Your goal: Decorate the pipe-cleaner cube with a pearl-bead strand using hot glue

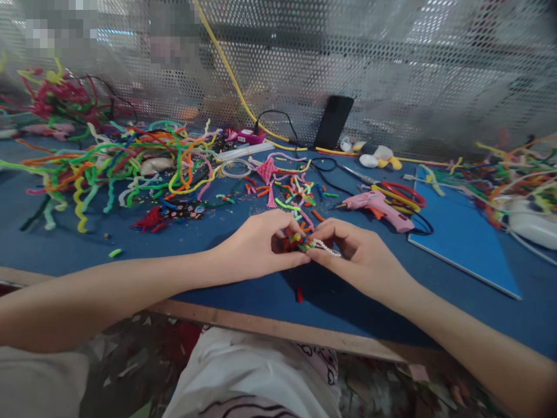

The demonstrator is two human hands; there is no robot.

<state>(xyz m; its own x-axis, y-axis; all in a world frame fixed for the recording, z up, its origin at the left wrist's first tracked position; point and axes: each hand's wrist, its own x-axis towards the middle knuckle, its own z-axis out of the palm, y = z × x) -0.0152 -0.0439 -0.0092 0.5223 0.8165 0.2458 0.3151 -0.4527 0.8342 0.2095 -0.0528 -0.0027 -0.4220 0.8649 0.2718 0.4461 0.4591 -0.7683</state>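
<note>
Between my hands, just above the blue table (243,290), is a small bundle of coloured pipe cleaners (297,238) in red, yellow, green and blue. My left hand (270,241) is closed round its left side, thumb below and fingers above. My right hand (354,247) pinches its right end, where a white beaded or twisted strand (326,248) trails toward the palm. The fingers cover much of the bundle, so its full shape is hidden. A short red piece (299,294) lies on the table below my hands, and short pipe cleaner offcuts (300,191) lie beyond them.
A large heap of pipe cleaners (143,157) spreads at the left. To the right are a pink glue gun (378,209), scissors with red handles (402,194) and a blue board (465,238). A black phone (334,122) leans on the perforated metal screen (391,69) behind.
</note>
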